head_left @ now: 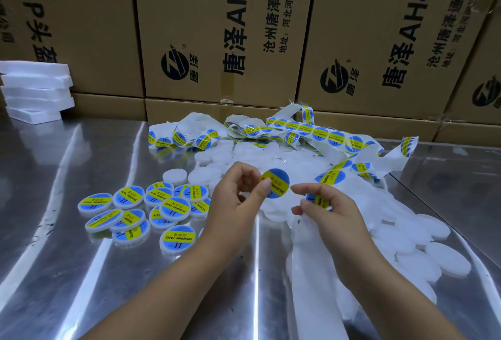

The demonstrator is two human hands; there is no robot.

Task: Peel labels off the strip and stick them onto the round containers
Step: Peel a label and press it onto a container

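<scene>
the left hand [238,198] pinches a round blue-and-yellow label [276,181] by its edge between thumb and fingertip, the other fingers curled. the right hand [328,212] pinches the strip [336,137], thumb down on the next label and forefinger reaching toward the left hand. both hover just above the near edge of the pile of plain white containers [423,234], where the label should go. to do this step well, i would hold the label by the least possible edge so the glue stays clean, centre it over one lid, set one side down first and smooth across so no wrinkle forms, while the right hand keeps the strip taut for the next peel. left of the pile lie the labelled containers [162,209], overlapping on the steel table [54,258]. beyond the pile the strip loops in a tangle, and behind that stand cardboard boxes [217,28]. far left of the pile sits a stack of foam slabs [35,90]. i cannot tell whether a container already sits behind the pinched label. the pile is washed out, so single lids blur together, and the spent backing runs out of view below.
</scene>
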